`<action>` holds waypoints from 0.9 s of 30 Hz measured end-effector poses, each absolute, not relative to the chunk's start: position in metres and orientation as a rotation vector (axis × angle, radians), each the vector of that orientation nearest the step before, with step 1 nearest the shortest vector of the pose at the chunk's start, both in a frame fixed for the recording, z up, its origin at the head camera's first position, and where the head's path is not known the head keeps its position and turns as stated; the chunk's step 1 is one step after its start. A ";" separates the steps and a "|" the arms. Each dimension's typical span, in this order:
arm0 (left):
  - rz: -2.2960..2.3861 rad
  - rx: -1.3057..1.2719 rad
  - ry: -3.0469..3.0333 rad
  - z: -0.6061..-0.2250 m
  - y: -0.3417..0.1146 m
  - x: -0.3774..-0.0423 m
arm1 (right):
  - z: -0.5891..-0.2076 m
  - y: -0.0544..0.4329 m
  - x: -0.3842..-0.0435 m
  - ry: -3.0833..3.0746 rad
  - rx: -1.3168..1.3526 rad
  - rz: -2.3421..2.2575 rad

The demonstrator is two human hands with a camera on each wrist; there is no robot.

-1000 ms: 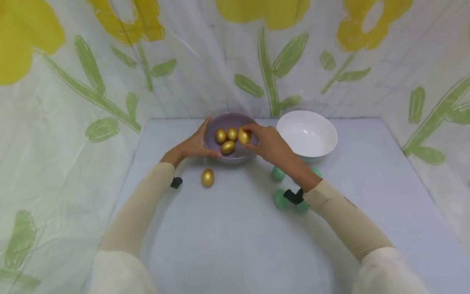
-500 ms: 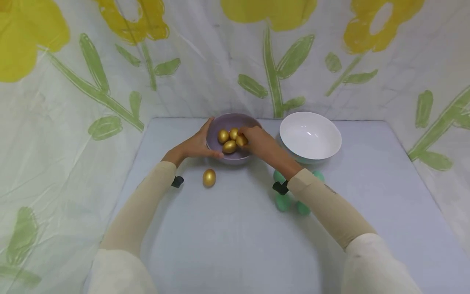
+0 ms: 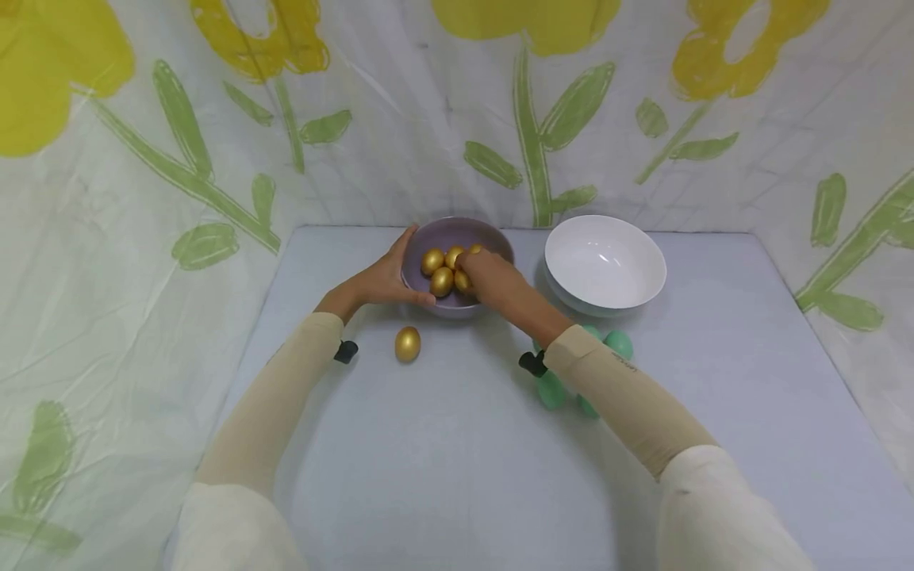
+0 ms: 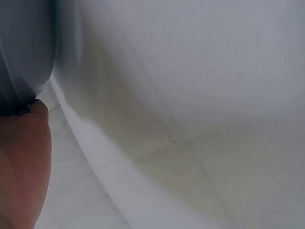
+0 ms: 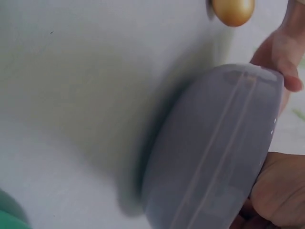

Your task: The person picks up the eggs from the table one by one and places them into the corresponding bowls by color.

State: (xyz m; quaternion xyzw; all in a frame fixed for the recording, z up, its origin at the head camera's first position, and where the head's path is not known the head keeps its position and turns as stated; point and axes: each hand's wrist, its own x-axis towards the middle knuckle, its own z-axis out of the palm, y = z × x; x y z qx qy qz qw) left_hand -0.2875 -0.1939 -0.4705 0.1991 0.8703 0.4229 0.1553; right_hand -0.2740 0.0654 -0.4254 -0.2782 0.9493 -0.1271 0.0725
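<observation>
with the left hand, grips the purple bowl in a wide span, thumb at the near rim, fingers up along the outer left wall. with the right hand, reaches over the opposite rim and down among the gold eggs in the bowl, between both hands; shows five, clustered under and beside the fingertips. with fingertips partly hidden, cannot tell how far apart, nor whether pinching an egg or merely touching. includes also a lone gold egg, on the table, nearer the body than the left hand. to the right of the right hand, displays a white bowl; behind that hand, about the right forearm, several green eggs, some partly covered by the sleeve. beyond both hands, ends in a white backdrop with painted yellow flowers.
</observation>
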 end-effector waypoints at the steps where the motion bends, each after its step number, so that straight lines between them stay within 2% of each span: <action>1: 1.209 0.570 2.497 -0.471 -0.194 -0.288 | -0.425 0.064 -0.273 2.854 -0.839 -0.385; 19: 1.236 0.566 2.487 -0.470 -0.194 -0.286 | -0.423 0.061 -0.267 2.866 -0.808 -0.307; 27: 1.238 0.572 2.489 -0.471 -0.193 -0.286 | -0.411 0.063 -0.255 2.892 -0.812 -0.370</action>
